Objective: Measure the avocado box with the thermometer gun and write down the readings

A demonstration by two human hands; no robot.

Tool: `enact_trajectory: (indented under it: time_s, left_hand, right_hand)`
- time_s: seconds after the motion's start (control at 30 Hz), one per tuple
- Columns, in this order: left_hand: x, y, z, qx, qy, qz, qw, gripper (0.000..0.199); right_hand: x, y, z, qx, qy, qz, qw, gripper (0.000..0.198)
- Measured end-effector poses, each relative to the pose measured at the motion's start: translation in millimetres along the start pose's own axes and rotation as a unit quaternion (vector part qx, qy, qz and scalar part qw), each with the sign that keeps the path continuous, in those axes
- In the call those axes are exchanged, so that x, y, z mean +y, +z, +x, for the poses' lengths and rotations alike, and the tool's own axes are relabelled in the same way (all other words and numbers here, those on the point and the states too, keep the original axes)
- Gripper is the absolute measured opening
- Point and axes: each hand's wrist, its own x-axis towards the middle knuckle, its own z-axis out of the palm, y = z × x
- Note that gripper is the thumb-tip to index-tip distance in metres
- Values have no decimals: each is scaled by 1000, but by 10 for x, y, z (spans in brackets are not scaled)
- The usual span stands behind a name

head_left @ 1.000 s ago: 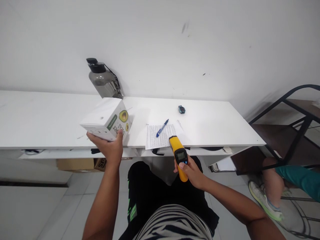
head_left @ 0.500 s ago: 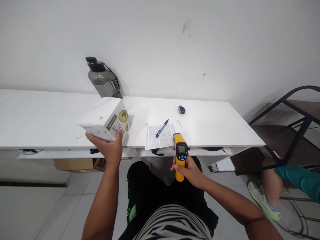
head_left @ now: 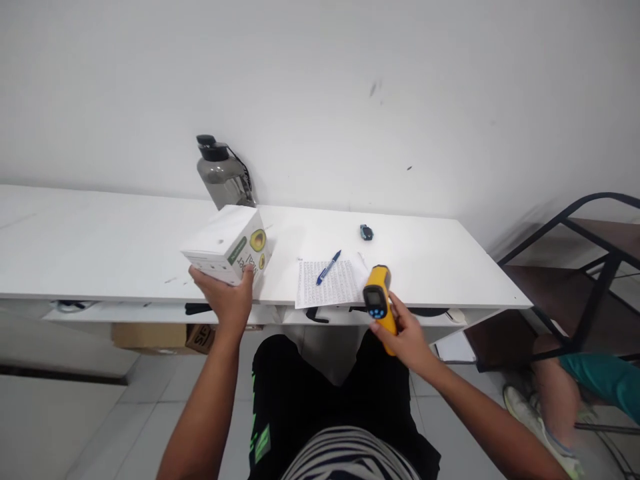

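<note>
White surface, box and yellow thermometer held by its front edge

Left hand clasps the box, near a bottle; right hand wraps the thermometer's handle, near the paper. Open room stretches left of the box.

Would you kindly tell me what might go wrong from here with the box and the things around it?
The box might bump the bottle behind it if the left hand pushes it back.
The paper reaches the front edge of the table, so the right hand or its yellow thermometer could brush it off.
The pen lies loose on that paper and might slide along with it.
</note>
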Motion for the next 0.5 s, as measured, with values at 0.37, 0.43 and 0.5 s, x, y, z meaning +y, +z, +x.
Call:
enact_trajectory:
  time_s: [0.37, 0.43, 0.5]
  left_hand:
    - [210, 111, 432, -41, -27, 105, 993, 100]
    - [201, 81, 526, -65, -29, 120, 990, 100]
    - [171, 44, 636, -89, -34, 141, 986, 98]
  right_hand:
    - [175, -752, 1122, 26, 80, -533, 842, 65]
    - [157, -706, 1190, 7, 84, -551, 830, 61]
    - [143, -658, 1228, -11, 85, -566, 820, 57]
